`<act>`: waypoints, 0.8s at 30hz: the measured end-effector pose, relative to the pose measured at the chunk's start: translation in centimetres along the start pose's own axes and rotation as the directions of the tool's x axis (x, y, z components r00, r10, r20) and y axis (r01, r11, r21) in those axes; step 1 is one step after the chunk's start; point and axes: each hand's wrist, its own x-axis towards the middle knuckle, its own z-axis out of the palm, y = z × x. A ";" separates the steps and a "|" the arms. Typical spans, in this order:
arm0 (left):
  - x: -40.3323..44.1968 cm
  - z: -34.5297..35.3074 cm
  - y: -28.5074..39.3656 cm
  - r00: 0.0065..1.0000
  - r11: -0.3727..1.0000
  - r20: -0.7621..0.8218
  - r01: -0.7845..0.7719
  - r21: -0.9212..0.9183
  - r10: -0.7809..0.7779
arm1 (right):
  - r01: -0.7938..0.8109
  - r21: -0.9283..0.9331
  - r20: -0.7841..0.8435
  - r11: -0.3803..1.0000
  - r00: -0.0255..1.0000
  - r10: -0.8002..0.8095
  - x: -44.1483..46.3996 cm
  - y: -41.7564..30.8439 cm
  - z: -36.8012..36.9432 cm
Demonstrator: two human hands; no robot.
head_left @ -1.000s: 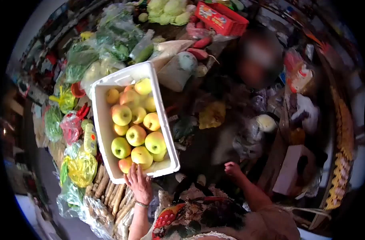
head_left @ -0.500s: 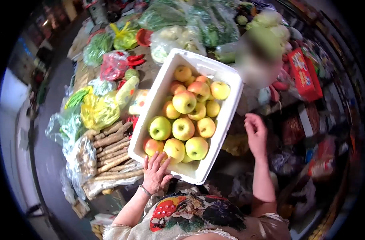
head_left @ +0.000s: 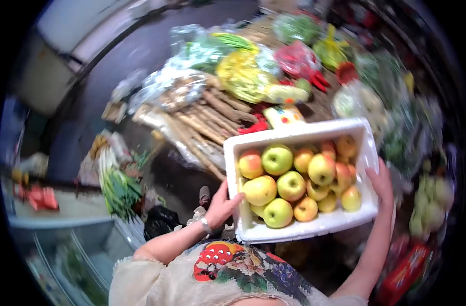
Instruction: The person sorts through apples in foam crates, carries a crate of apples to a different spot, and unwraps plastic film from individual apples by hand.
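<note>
A white foam box [head_left: 294, 236] full of yellow-green and reddish apples [head_left: 291, 185] is held in front of my body. My left hand [head_left: 224, 204] grips its left end, with the thumb over the rim and the other fingers mostly out of sight. At the opposite end, my right hand [head_left: 381, 182] is closed round the box's side wall, fingers partly hidden. Just beyond the box's far edge lie long brown roots [head_left: 207, 122], a yellow bag [head_left: 243, 76] and a printed packet [head_left: 284, 117].
Bagged greens [head_left: 296, 28] and a bag of white vegetables [head_left: 360, 102] lie at the back and right. Green onions [head_left: 118, 188] and a black bag [head_left: 161, 222] are at left, above a glass-topped case [head_left: 85, 260]. A red box [head_left: 404, 273] is at lower right.
The view has swung left, and the box now lies crosswise. My right hand, earlier away from the box, has taken hold of its right end; my left hand now grips the left end.
</note>
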 end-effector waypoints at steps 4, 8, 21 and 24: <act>0.5 1.0 -0.7 0.986 0.962 -0.104 -0.098 0.254 0.127 | -0.004 0.053 0.124 0.999 0.992 -0.003 1.8 -0.2 0.1; 1.2 0.6 0.5 0.985 0.891 -0.141 -0.023 0.454 0.097 | 0.008 0.103 0.043 0.995 0.999 -0.012 2.0 0.6 0.9; -0.8 -3.2 1.5 0.986 0.921 -0.062 -0.118 0.371 0.152 | -0.015 0.000 -0.031 1.000 0.999 0.015 -5.5 -10.4 -2.9; -2.4 -5.3 4.2 0.985 0.940 -0.025 -0.153 0.305 0.168 | -0.023 -0.020 -0.022 1.000 1.000 0.022 -8.3 -14.0 -4.1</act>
